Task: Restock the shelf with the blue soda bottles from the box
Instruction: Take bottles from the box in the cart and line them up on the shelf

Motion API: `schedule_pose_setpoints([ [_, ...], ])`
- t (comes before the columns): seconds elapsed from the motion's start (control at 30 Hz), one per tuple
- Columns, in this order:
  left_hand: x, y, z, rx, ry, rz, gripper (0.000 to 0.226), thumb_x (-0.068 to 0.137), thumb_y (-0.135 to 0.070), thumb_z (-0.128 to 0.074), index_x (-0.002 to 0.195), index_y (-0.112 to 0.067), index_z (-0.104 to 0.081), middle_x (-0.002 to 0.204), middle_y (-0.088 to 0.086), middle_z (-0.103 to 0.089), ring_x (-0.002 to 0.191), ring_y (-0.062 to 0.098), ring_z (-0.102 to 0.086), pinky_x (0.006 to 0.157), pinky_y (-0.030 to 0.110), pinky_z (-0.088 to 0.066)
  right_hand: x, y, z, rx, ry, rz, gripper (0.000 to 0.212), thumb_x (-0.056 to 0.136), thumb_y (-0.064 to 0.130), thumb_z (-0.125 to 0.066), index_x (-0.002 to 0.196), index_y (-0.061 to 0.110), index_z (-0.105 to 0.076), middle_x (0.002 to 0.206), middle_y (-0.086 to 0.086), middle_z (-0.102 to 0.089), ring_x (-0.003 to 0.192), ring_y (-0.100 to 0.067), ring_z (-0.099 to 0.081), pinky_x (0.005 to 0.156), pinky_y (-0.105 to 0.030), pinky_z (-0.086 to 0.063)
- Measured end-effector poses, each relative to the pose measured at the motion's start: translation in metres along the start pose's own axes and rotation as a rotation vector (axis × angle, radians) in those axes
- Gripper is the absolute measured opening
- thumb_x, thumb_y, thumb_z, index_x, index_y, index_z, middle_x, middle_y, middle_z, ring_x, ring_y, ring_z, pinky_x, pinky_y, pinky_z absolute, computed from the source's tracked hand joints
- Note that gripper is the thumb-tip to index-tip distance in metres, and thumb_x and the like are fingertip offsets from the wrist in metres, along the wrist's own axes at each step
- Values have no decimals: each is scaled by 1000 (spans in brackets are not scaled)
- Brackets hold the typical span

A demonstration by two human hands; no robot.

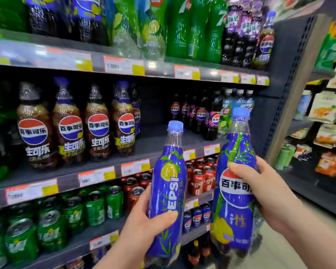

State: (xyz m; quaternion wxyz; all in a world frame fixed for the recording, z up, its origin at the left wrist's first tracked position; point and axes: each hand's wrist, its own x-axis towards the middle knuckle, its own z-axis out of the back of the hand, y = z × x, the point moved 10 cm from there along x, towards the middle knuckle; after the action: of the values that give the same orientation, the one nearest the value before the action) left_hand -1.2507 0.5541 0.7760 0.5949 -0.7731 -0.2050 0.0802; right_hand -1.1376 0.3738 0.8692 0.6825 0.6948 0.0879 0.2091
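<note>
I'm holding two blue soda bottles upright in front of the shelf point(163, 140), neither placed yet; that bare gap on the middle tier looks like their spot. My left hand point(144, 216) is gripping the left bottle point(168, 191), my right hand point(260, 189) wrapping around the right bottle point(235, 191). I'm seeing no box.

PEPSI bottle point(169, 181) at 6 o'clock, logo bottle point(233, 216) at 4 o'clock: clear plastic, glossy blue film sleeves, smooth blue plastic caps. Shelf point(291, 74) at 2 o'clock: matt dark grey painted metal. Price tags point(96, 176) at 8 o'clock: paper. Cans point(95, 207) at 7 o'clock: glossy metal.
</note>
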Motion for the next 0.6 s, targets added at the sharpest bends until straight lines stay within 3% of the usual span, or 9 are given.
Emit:
schedule_pose_setpoints([
  [0.2,57,-7,12,14,-22,-31,78,35,-25,-77,110,-30,-58,93,-1,-75,79,15,-71,60,24,-54,89,1,-20,-15,26,29,17,76,24,-70,90,19,-62,86,-9,-73,71,-23,-68,74,-41,-56],
  [0.3,70,-15,22,28,-60,-53,77,33,-24,-77,108,-31,-60,90,0,-76,76,16,-71,59,25,-55,134,5,-35,14,49,67,16,76,23,-71,87,21,-61,85,-5,-71,72,-20,-67,72,-36,-56],
  [0.43,79,-22,39,53,-122,-104,92,18,-23,-85,107,-29,-60,86,-1,-76,71,13,-71,55,22,-54,193,8,-65,60,102,92,26,76,23,-71,98,18,-59,83,-1,-68,56,-7,-66,48,-18,-50],
  [0.5,84,-23,46,63,-159,-129,105,9,-39,-91,109,-32,-60,93,1,-76,77,15,-71,61,25,-56,221,4,-81,53,133,102,27,75,24,-73,97,18,-57,84,0,-67,57,-6,-65,46,-16,-48],
  [0.6,92,-25,51,100,-238,-169,98,13,-47,-90,107,-40,-62,100,1,-74,86,18,-70,77,36,-53,260,-5,-101,65,165,124,26,74,22,-75,87,23,-52,82,4,-65,64,-7,-63,48,-15,-49],
])
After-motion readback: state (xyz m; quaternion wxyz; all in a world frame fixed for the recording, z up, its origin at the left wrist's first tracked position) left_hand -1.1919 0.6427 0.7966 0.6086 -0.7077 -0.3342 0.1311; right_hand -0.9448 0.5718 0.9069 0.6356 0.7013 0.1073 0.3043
